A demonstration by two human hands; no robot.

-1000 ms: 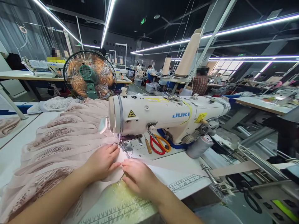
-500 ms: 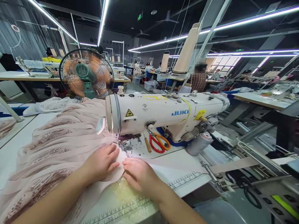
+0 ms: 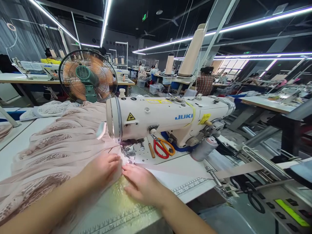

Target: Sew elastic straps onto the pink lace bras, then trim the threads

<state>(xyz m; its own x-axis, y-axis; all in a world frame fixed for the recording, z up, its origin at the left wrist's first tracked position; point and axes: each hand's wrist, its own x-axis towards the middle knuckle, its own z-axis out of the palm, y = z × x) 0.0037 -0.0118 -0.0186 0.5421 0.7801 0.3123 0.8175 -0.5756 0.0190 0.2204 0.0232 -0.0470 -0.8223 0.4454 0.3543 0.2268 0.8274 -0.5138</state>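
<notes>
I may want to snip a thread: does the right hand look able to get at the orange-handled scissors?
Probably yes. The right hand rests flat on the pink fabric; the scissors lie uncovered under the machine arm, with bare table between.

The fabric (image 3: 60, 143) is pale pink, with bands of brown netlike lace. The sewing machine (image 3: 168, 118) is cream with blue lettering and yellow labels. The scissors (image 3: 162, 148) have red and orange handles. The fan (image 3: 87, 76) has a green motor, orange blades and black cage.

hands 2: left (image 3: 102, 170), right (image 3: 141, 183); sewing machine (image 3: 168, 118) 1; fan (image 3: 87, 76) 1; scissors (image 3: 163, 148) 1; thread cones (image 3: 192, 50) 2
</notes>
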